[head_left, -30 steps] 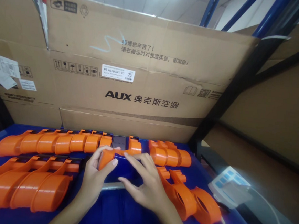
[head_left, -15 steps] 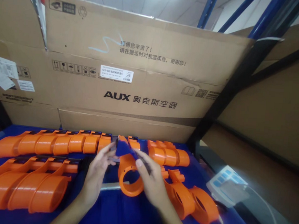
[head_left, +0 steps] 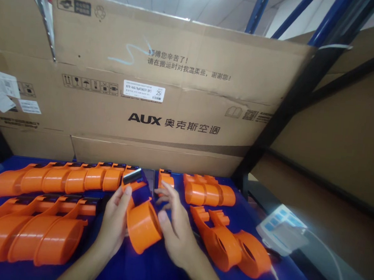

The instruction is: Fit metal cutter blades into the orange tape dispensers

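Observation:
My left hand (head_left: pixel 116 214) grips an orange plastic tape dispenser (head_left: pixel 144 227), thumb on top near its upper end. The dispenser's round ring hangs low, facing right. Across its upper end lies a black strip with a bright edge (head_left: pixel 132 176), and a dark blue piece (head_left: pixel 142 192) sits between strip and ring. Close to the ring's right side, my right hand (head_left: pixel 178 230) has its fingers apart and curved; whether the thumb touches the ring I cannot tell. Behind the dispenser, a dark flat object (head_left: pixel 152 181) is partly hidden.
Rows of orange dispensers stand at the back left (head_left: pixel 54 178), front left (head_left: pixel 57 242) and back right (head_left: pixel 210 193). Two more (head_left: pixel 226 249) lie right of my hand. A white-and-blue device with a cable (head_left: pixel 280 229) sits at the right edge. A large cardboard panel (head_left: pixel 178 92) rises behind.
The dispenser has turned and moved left and slightly down, with its black strip now facing me. My left hand has closed on it, while my right hand has let go and spread its fingers.

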`<state>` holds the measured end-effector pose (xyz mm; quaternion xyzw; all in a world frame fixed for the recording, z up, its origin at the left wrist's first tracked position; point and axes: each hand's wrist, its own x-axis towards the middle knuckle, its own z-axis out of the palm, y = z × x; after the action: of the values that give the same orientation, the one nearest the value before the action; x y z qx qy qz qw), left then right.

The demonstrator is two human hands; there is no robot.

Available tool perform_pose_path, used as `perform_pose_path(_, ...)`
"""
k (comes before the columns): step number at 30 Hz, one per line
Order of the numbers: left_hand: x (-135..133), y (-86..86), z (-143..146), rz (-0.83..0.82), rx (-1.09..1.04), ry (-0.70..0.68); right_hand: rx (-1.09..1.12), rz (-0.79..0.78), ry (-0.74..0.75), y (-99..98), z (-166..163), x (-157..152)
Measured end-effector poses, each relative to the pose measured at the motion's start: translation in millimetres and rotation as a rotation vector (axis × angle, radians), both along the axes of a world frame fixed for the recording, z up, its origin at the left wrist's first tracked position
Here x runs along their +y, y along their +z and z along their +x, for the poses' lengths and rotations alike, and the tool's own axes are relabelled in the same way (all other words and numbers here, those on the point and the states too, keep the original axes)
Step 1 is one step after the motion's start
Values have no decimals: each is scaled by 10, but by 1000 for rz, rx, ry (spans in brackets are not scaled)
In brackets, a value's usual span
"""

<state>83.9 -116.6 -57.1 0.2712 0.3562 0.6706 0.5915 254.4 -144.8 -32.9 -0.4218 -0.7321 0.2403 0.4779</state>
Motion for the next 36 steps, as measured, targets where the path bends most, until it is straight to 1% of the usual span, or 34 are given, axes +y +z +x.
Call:
perform_pose_path(1, 25, -13, -9, -1, -1, 42, -59, 103, 29, 21, 26, -9)
perform_pose_path(3, 59, -36, -21, -7, -6, 105, -206, 224, 92, 46, 65, -24)
perform_pose_path(5, 71, -48, -24, -20, -28, 119, -327, 261, 103, 42, 73, -37)
perform_pose_path(8, 69, -39, -20, -24, -78, 83, -364, 283, 87, 11, 51, -47)
perform_pose_path(10, 76, -26, -19, -10, -96, 75, -347, 276, 88, 12, 37, -46)
perform_pose_path(13, 105, -23, -24, 9, -107, 56, -300, 198, 96, 63, 29, -33)
perform_pose_path(17, 141, -67, -31, 14, -82, -23, -137, 106, 95, 101, 32, 19)
perform_pose_path(20, 145, -97, -29, 33, -45, -83, 94, 38, 19, 58, 27, 87)
perform_pose_path(23, 129, -88, -25, 48, 5, -148, 341, -31, -61, 32, 14, 156)
perform_pose_path(25, 111, -72, -24, 55, 44, -168, 440, -60, -137, 56, 11, 183)
perform_pose_path(27, 91, -60, -27, 58, 77, -165, 479, -56, -247, 104, 29, 196)
perform_pose_path(29, 71, -53, -32, 55, 94, -152, 461, -25, -369, 151, 81, 206)
perform_pose_path(31, 51, -43, -36, 52, 100, -156, 380, 9, -472, 175, 164, 228)
perform_pose_path(36, 13, -4, -37, 74, 106, -174, 9, 77, -633, 105, 384, 341)
